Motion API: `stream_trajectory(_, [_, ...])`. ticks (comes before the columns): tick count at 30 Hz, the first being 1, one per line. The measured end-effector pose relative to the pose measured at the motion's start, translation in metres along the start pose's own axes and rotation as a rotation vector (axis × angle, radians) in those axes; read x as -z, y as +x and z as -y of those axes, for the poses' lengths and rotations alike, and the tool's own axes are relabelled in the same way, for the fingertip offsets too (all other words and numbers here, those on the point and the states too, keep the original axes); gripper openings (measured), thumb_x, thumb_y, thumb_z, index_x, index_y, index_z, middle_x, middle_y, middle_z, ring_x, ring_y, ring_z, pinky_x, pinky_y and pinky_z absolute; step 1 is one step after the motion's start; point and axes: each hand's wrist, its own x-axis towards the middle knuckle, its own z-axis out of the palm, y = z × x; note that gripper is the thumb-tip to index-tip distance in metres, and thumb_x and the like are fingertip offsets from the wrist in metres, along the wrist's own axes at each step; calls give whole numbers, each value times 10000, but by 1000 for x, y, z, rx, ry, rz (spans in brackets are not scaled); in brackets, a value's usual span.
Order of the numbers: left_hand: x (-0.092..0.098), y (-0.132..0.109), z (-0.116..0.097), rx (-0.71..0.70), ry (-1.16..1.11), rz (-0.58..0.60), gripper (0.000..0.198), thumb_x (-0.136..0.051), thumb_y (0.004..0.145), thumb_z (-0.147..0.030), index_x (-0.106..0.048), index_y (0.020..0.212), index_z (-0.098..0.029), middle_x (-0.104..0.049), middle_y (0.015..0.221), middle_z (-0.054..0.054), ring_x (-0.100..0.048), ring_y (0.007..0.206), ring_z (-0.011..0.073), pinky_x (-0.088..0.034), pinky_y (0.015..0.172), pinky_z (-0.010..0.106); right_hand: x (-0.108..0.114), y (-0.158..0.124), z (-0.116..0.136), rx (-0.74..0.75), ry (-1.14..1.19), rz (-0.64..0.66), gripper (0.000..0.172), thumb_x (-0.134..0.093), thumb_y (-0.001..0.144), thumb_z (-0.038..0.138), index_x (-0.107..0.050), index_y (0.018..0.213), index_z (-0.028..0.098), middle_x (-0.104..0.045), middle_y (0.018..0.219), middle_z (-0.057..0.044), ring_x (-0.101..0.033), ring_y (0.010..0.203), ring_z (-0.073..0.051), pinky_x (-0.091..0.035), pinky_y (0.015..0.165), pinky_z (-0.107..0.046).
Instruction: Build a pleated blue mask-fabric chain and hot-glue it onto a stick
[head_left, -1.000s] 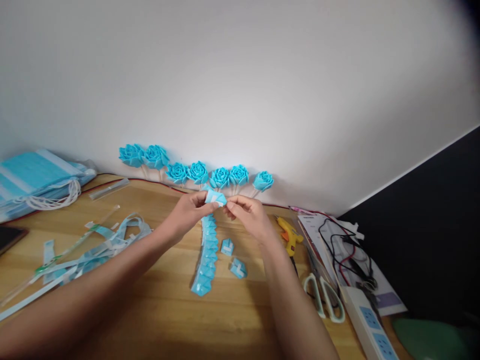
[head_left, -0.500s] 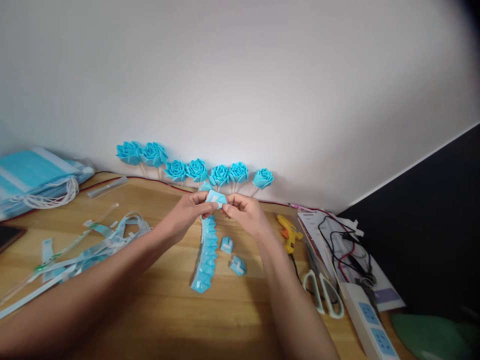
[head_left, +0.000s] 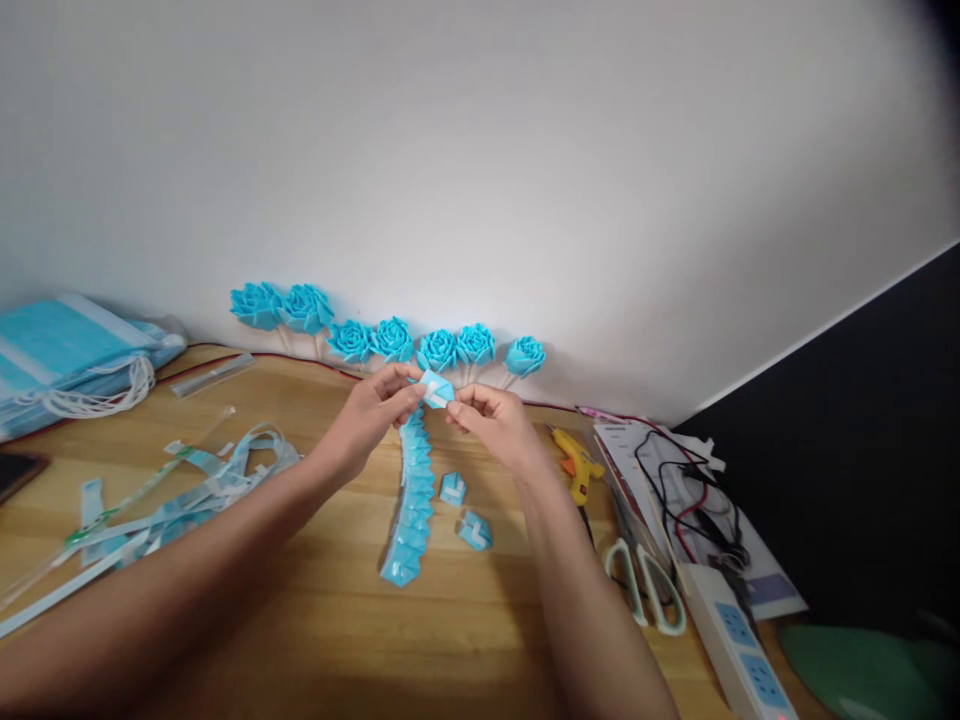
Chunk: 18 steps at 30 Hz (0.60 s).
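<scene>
A small folded blue piece [head_left: 437, 390] with a white strip across it is pinched between both hands above the table. My left hand [head_left: 371, 415] grips its left edge between thumb and fingers. On the opposite side, my right hand [head_left: 495, 422] pinches the lower right corner. Beneath them runs a curved row of folded blue pieces [head_left: 409, 510], its far end partly covered by the hands. Two loose folded pieces lie right of the row: one nearer the hands [head_left: 452, 488], another lower down [head_left: 475, 530].
Several blue flowers [head_left: 437, 350] on sticks lean along the wall. Face masks [head_left: 67, 350] and cut strips [head_left: 202, 490] lie left. To the right are a yellow glue gun [head_left: 579, 465], scissors [head_left: 645, 585], papers with cables [head_left: 697, 500] and a power strip [head_left: 739, 640].
The folded piece has turned in my fingers, its left side now higher. My left hand has shifted up and left, and more of the row's far end shows.
</scene>
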Motion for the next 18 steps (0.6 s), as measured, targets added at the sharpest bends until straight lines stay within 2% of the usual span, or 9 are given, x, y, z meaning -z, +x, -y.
stream_trajectory(2, [0, -2, -2, -112, 52, -110, 217, -654, 819, -366, -587, 935, -196, -529, 676, -38, -465, 620, 117, -358, 593, 239, 0, 0, 1, 8, -24, -34, 172, -623, 784, 348, -631, 731, 185, -606, 672, 17, -509, 617, -113, -403, 616, -243])
stream_trajectory(3, [0, -4, -3, -171, 112, -134, 184, -649, 830, -351, -589, 909, -196, -543, 689, -31, -476, 633, 119, -361, 599, 239, -1, 0, 1, 12, -43, -47, 173, -622, 783, 349, -634, 737, 183, -596, 674, 20, -502, 617, -112, -395, 613, -243])
stream_trajectory(7, [-2, -10, -2, -354, 468, -88, 133, -607, 863, -277, -651, 781, -183, -555, 657, -17, -470, 616, 118, -346, 606, 247, -2, -1, 2, 40, -100, -68, 182, -617, 784, 353, -621, 733, 179, -554, 661, 28, -474, 611, -109, -370, 595, -243])
stream_trajectory(10, [-3, -10, 1, -400, 622, -62, 139, -592, 871, -266, -706, 835, -194, -579, 658, -12, -483, 619, 126, -346, 618, 251, -3, -2, 3, 46, -110, -50, 182, -607, 796, 351, -613, 728, 183, -534, 644, 34, -460, 602, -107, -362, 583, -240])
stream_trajectory(18, [-1, -6, 3, -458, 708, -52, 195, -558, 908, -285, -728, 863, -201, -618, 685, 7, -527, 639, 143, -361, 632, 261, -3, -5, 4, 60, -191, -49, 168, -594, 819, 318, -673, 779, 176, -572, 677, 20, -481, 630, -116, -370, 594, -235])
